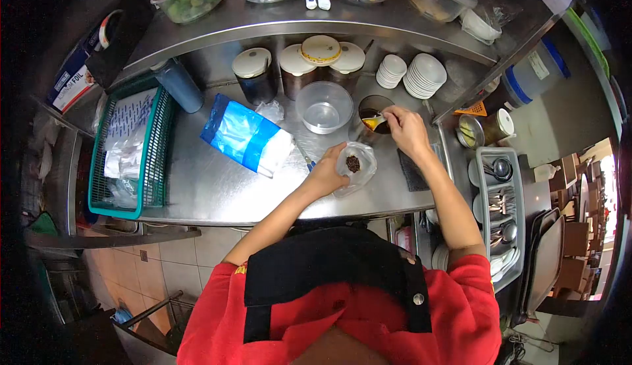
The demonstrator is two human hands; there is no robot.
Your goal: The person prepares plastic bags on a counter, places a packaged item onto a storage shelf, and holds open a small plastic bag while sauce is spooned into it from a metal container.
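My left hand (327, 172) is closed on the rim of a small clear plastic bag (364, 179), holding its mouth open above the steel counter. Dark brown granules (353, 163) lie in the bottom of the bag. A yellow-and-white spoon (374, 122) is pinched in my right hand (409, 130). Its lower end is inside a round container (364, 134) with dark contents, just beyond the bag. Behind my left hand stands a clear round plastic tub (324, 128). Left of that hand, a blue-and-white plastic packet (247, 136) lies flat, with a blue-handled tool (310, 165) beside it.
Lidded canisters (253, 78) and stacked white dishes (424, 78) line the back. A green basket (138, 208) with plastic bags stands left, near a blue bottle (179, 87). A grey cutlery tray (518, 207) sits right. The overhead shelf (276, 17) carries several tubs.
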